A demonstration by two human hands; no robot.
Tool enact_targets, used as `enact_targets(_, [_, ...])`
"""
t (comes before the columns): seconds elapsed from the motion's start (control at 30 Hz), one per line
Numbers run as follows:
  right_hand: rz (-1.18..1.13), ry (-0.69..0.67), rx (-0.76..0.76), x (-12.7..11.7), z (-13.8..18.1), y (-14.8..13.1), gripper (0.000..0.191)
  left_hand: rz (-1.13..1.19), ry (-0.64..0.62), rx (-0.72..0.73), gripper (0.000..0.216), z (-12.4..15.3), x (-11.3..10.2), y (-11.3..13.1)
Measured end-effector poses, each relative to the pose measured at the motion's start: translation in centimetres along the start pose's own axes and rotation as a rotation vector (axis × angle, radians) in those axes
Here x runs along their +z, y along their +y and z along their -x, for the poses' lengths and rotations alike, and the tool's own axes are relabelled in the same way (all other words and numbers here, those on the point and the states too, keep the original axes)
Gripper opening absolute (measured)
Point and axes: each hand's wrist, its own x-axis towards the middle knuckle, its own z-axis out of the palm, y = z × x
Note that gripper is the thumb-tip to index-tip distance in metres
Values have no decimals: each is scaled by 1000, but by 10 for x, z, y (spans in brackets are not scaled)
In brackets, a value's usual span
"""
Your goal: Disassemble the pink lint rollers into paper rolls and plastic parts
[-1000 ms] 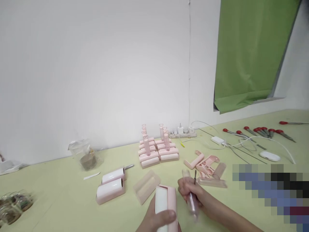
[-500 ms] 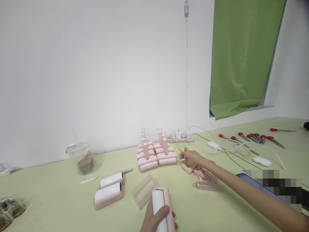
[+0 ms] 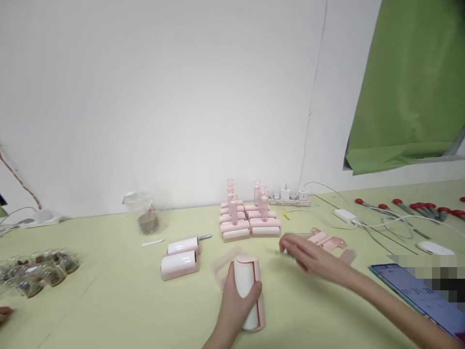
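Note:
My left hand (image 3: pixel 232 303) is closed around a white lint roller in a pink case (image 3: pixel 248 291), held upright low in the middle of the yellow-green table (image 3: pixel 109 300). My right hand (image 3: pixel 310 254) hovers just right of the roller, above the table, smeared by motion, so I cannot make out whether its fingers hold anything. Behind it lie loose pink handle parts (image 3: pixel 327 241). A translucent pink cover (image 3: pixel 225 264) rests right behind the held roller.
Two white rolls in pink bases (image 3: pixel 179 259) lie to the left. Stacked pink rollers (image 3: pixel 250 223) stand near the wall by a power strip (image 3: pixel 290 199). Red-handled screwdrivers (image 3: pixel 417 209), cables and a phone (image 3: pixel 417 291) are on the right; small jars (image 3: pixel 39 269) and a plastic bag (image 3: pixel 147 218) on the left.
My right hand has drawn back from beside the stacked rollers toward the held roller. The camera has turned left, bringing the jars into view. My left hand keeps its hold.

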Motion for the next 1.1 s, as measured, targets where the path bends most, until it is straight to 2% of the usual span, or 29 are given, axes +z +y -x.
enact_targets(0.07, [-191,-32,20,20,13,-23,45,-145,60,88,31,-1,-2,4])
enact_targets(0.17, [-366,-22,-1,38,25,-42,45,-223,22,108,22,0,-5,12])
enact_targets(0.27, [-492,-87,-14,44,30,-45,38,-254,5,102,23,1,-6,19])
enact_targets(0.37, [-545,-168,68,47,31,-40,39,-267,11,125,23,2,-5,23])
enact_targets(0.43, [-540,-163,93,51,30,-37,44,-273,11,136,23,1,-5,24])
enact_targets(0.57, [-476,22,22,58,29,-32,44,-311,-15,170,22,-1,-9,23])
enact_targets(0.63, [-441,44,15,59,30,-32,44,-358,-39,198,22,-2,-12,23])
enact_targets(0.93, [-54,273,-115,65,37,-30,37,-654,-8,230,32,1,-18,15])
enact_targets(1.03, [-41,307,-157,72,37,-29,36,-663,-31,226,33,2,-17,15])
enact_targets(1.1, [-106,304,-112,76,37,-30,36,-585,-58,212,28,4,-14,18])
